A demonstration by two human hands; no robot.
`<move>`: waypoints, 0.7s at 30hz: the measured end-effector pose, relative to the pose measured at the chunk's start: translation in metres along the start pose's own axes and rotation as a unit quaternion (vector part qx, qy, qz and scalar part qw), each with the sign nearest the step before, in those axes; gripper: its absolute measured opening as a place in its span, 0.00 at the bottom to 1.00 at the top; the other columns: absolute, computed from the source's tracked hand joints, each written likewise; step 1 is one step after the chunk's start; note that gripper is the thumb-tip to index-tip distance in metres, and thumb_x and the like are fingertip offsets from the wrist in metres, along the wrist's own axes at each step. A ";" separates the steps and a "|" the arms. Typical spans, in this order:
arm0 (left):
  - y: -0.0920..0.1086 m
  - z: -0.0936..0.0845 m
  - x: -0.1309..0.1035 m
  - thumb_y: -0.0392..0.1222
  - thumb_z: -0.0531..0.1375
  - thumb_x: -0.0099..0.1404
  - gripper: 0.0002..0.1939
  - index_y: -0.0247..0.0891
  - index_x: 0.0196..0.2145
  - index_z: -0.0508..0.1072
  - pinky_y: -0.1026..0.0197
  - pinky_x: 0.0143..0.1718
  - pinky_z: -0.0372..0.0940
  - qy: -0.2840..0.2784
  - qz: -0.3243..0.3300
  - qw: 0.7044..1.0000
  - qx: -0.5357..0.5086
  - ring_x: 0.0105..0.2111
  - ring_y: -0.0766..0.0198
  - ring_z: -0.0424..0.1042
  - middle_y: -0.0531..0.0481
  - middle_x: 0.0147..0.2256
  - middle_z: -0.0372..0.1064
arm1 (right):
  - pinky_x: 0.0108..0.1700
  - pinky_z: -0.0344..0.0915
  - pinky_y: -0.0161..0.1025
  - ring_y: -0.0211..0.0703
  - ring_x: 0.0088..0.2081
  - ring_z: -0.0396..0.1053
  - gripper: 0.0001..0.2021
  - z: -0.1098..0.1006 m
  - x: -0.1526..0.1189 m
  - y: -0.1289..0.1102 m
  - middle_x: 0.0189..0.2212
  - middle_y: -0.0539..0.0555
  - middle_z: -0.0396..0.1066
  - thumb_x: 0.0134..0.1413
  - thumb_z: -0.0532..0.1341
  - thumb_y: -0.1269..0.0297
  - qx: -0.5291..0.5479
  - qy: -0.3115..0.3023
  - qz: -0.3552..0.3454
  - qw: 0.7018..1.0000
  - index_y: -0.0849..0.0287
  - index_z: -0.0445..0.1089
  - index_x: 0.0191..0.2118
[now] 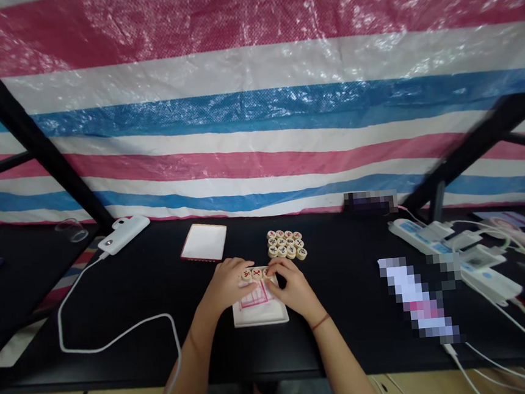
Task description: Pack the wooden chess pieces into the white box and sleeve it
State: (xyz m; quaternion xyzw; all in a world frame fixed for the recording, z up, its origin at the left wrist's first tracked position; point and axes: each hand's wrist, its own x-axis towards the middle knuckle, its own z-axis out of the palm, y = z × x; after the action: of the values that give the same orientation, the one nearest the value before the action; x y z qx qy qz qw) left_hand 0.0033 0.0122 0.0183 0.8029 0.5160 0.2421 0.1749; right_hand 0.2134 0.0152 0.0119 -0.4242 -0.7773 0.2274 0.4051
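Observation:
A white box tray [261,318] lies on the black table, with a plastic sheet marked in pink lines [255,297] inside it. Along its far edge is a row of round pieces with red characters [257,274]. My left hand [228,284] reaches over the left end of that row, fingers bent round the pieces. At the right end my right hand [294,286] pinches a piece between thumb and fingers. Beyond the tray stand several stacked round pieces [285,243] in rows, with red and black characters on top.
A white box lid with a red edge [204,242] lies at the back left. Further left is a white power bank [124,235], its cable [119,339] looping over the table. A power strip with plugs [456,260] and a blurred-out object [418,300] are at the right.

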 end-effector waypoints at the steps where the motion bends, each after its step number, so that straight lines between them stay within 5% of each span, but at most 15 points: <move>1: -0.003 -0.001 -0.003 0.44 0.63 0.59 0.21 0.44 0.50 0.71 0.52 0.51 0.62 0.004 -0.003 1.000 -0.011 0.47 0.55 0.69 0.48 0.46 0.71 | 0.49 0.65 0.46 0.47 0.44 0.68 0.03 0.001 0.000 0.001 0.39 0.55 0.69 0.51 0.59 0.70 0.002 -0.001 0.006 1.000 0.55 0.68 0.32; 11: -0.013 -0.004 -0.012 0.35 0.61 0.57 0.28 0.42 0.56 0.66 0.48 0.60 0.58 0.045 -0.007 0.997 -0.059 0.56 0.53 0.61 0.44 0.53 0.63 | 0.37 0.65 0.38 0.39 0.29 0.65 0.05 -0.005 0.018 0.005 0.41 0.55 0.69 0.55 0.58 0.64 -0.041 0.028 0.058 0.997 0.56 0.68 0.38; 14: -0.015 -0.001 -0.012 0.35 0.61 0.57 0.27 0.43 0.55 0.68 0.47 0.59 0.59 0.037 -0.015 0.998 -0.056 0.56 0.52 0.61 0.44 0.53 0.62 | 0.43 0.65 0.38 0.43 0.36 0.69 0.09 -0.011 0.049 0.008 0.42 0.57 0.71 0.57 0.55 0.64 -0.132 0.049 0.107 0.984 0.57 0.69 0.42; 16: -0.016 -0.001 -0.013 0.35 0.61 0.56 0.26 0.42 0.53 0.69 0.48 0.58 0.60 0.035 -0.023 0.998 -0.055 0.54 0.52 0.62 0.44 0.53 0.62 | 0.47 0.63 0.39 0.47 0.44 0.70 0.12 -0.011 0.073 0.008 0.46 0.59 0.71 0.58 0.55 0.64 -0.215 0.019 0.147 0.965 0.58 0.70 0.46; 21: -0.017 -0.004 -0.014 0.35 0.60 0.56 0.23 0.40 0.51 0.72 0.49 0.57 0.62 0.019 -0.036 0.998 -0.056 0.50 0.53 0.65 0.44 0.48 0.65 | 0.44 0.64 0.39 0.51 0.45 0.72 0.17 -0.001 0.113 0.006 0.48 0.61 0.71 0.59 0.57 0.58 -0.345 -0.134 0.244 0.896 0.58 0.70 0.50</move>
State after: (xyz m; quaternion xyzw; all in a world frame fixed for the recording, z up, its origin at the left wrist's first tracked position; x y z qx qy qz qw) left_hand -0.0168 0.0060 0.0099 0.7678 0.5336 0.2796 0.2182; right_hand 0.1818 0.1139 0.0581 -0.6793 -0.7260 0.0911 0.0566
